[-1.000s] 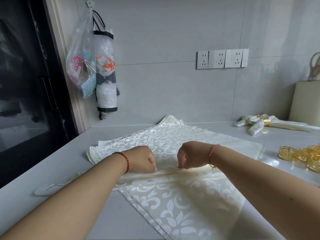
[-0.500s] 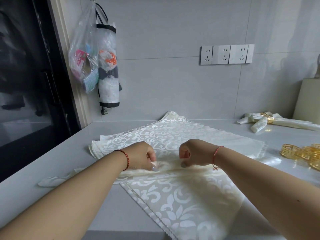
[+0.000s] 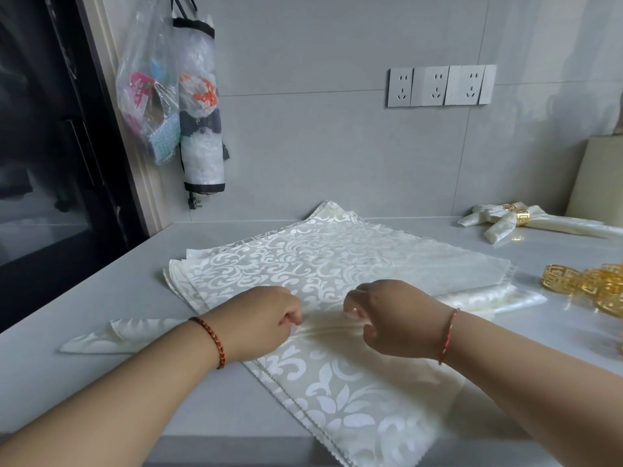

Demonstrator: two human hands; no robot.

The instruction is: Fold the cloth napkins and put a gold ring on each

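Left hand (image 3: 266,318) and right hand (image 3: 387,318) both pinch the napkin (image 3: 337,392) mid-pleat; soft, probably slippery satin, so grip that gathered ridge.

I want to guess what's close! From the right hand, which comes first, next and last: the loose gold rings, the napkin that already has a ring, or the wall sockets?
Measured from the right hand:
1. Loose gold rings: on the counter to its right.
2. Ringed napkin: farther back on the right, near the wall.
3. Wall sockets: up on the back wall.
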